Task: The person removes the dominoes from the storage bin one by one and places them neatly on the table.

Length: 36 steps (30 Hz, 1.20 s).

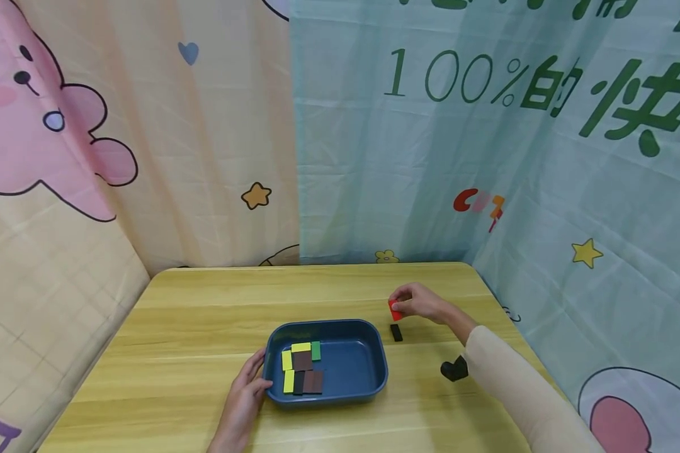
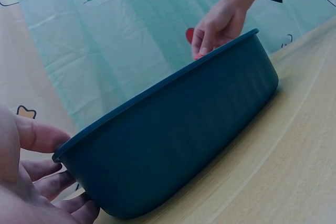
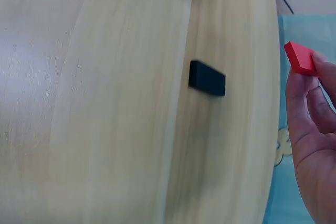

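Note:
My left hand (image 1: 245, 391) grips the left rim of a dark blue rectangular tub (image 1: 356, 358), thumb over the rim and fingers on the outer wall. Inside the tub, towards its left half, lie several flat blocks: yellow (image 1: 289, 381), brown (image 1: 302, 360), green (image 1: 316, 350) and black (image 1: 298, 382). Off the tub's right far corner, my right hand (image 1: 422, 303) pinches a red block (image 3: 301, 59) between thumb and fingertips, raised over the table. Below it a black block (image 3: 207, 78) lies flat on the wood.
The light wooden table (image 1: 204, 314) has rounded far corners. Printed curtains (image 1: 374, 157) hang close behind it and at both sides. A black strap (image 1: 454, 369) shows at the right sleeve (image 1: 510, 377).

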Tool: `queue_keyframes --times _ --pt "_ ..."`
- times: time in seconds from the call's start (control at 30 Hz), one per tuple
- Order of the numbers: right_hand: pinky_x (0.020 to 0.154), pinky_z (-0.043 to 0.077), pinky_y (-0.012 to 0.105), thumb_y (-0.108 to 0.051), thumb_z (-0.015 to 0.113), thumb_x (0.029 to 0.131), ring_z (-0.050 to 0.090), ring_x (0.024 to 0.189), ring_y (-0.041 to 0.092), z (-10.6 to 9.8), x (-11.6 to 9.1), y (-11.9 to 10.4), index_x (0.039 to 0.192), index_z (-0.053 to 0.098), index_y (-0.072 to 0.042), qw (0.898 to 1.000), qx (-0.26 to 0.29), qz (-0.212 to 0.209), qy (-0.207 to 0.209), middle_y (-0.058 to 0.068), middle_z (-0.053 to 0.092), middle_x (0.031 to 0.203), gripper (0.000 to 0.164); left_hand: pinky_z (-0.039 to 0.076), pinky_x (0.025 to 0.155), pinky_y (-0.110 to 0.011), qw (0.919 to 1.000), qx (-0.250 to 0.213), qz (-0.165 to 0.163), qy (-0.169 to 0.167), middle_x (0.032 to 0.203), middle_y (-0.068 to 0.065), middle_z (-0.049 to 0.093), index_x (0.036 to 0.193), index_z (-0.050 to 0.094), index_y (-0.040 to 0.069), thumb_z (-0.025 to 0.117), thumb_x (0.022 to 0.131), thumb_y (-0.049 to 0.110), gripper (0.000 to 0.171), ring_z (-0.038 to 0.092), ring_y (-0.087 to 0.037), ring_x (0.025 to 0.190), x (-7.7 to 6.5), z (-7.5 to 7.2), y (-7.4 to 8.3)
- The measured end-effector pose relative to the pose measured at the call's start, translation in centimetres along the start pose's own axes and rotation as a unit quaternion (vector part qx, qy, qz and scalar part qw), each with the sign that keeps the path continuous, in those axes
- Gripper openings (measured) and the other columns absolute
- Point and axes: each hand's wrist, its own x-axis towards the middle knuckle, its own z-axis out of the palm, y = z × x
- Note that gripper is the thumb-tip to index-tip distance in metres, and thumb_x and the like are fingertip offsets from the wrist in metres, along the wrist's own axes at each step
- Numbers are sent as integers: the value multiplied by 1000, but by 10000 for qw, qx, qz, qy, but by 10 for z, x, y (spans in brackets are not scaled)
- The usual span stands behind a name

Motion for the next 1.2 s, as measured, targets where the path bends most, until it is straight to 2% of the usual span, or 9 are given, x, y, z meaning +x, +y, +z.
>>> queue_keyframes --times 0.2,0.4,0.57,0.8,0.87,1.03,1.13,1.2 --pt "83 59 37 1 64 99 69 88 24 -11 -10 26 119 63 16 9988 -63 256 417 16 68 100 25 23 119 -53 10000 -45 -33 -38 166 -25 19 162 25 0 43 95 -7 69 25 -42 150 0 2 -1" --pt "78 60 36 1 68 96 68 87 22 -8 -13 54 115 69 14 9958 -219 339 825 14 70 100 23 23 119 -53 10000 -10 26 -54 166 -25 19 161 25 0 42 95 -8 68 25 -42 150 0 2 0" --pt "78 60 38 3 67 96 71 87 22 -4 -16 66 113 70 14 9945 -309 428 903 13 72 98 20 22 119 -54 10000 -1 11 -57 167 -26 16 162 24 0 42 96 -7 69 22 -44 150 2 2 1" --pt "77 59 33 -4 71 96 71 86 18 5 -14 71 110 74 10 9907 -1082 42 830 11 74 98 20 26 118 -49 9999 9 86 -73 167 -26 17 162 21 -1 40 96 -9 69 25 -42 150 -1 -4 -2" --pt "76 59 32 -5 72 96 70 85 17 6 -13 71 109 75 8 9885 -1226 44 883 9 74 98 19 25 118 -49 9999 23 124 -100 166 -27 16 162 21 -1 40 96 -9 69 24 -43 150 -1 -5 -2" --pt "77 56 34 -7 76 93 67 83 16 8 -12 68 102 79 1 9738 -1954 19 1160 4 74 93 13 23 118 -51 9999 39 41 -97 166 -26 17 162 22 0 40 97 -8 68 25 -42 150 0 -4 -1" --pt "77 54 36 -8 77 91 64 82 15 8 -12 66 99 80 -2 9620 -2395 37 1314 2 74 91 10 25 118 -50 9999 73 8 -81 166 -26 18 162 23 0 40 97 -7 67 27 -41 149 -1 -3 1" --pt "77 53 36 -7 78 91 62 82 15 9 -13 65 98 80 -2 9596 -2469 88 1349 1 73 90 9 30 117 -45 9999 92 34 -97 166 -27 18 162 23 -1 40 97 -7 67 28 -42 149 -1 -3 2"
